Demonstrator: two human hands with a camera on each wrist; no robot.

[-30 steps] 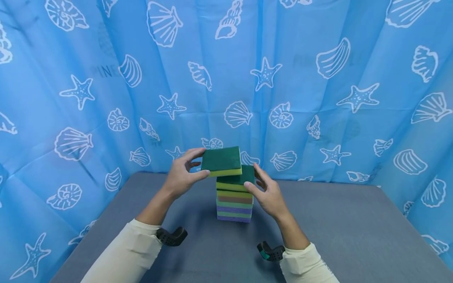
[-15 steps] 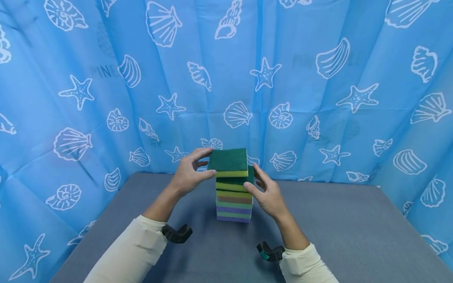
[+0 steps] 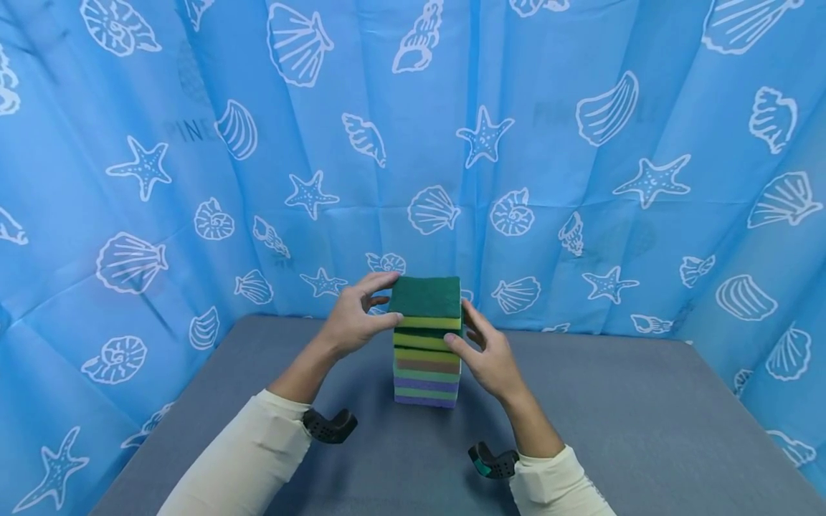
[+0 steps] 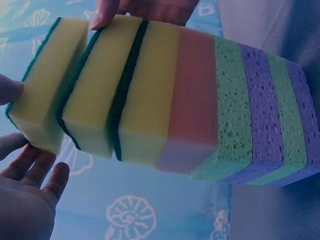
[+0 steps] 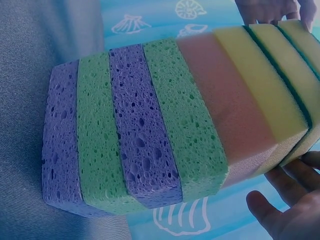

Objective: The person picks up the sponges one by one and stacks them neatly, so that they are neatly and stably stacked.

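Note:
A stack of sponges stands on the grey table. My left hand (image 3: 351,319) grips the top yellow sponge (image 3: 426,297) with a dark green scouring face by its left end, thumb in front and fingers behind. That sponge sits close over the second yellow-and-green sponge (image 4: 92,95), roughly in line with it, a narrow wedge showing between them. At the right end of the second sponge, my right hand (image 3: 493,358) holds it between thumb and fingers. Below come another yellow sponge (image 4: 147,100), a pink sponge (image 4: 192,95), and porous green (image 5: 185,115) and purple sponges (image 5: 142,125).
The grey table (image 3: 613,416) spreads around the stack. Behind it hangs a blue curtain (image 3: 548,172) with white shells and starfish, reaching round both sides. Each wrist wears a black camera mount, on the left (image 3: 330,426) and right (image 3: 493,460).
My left hand has carried the top sponge rightward and slightly down, from sticking out at the left to over the stack. My right hand has stayed in place on the second sponge.

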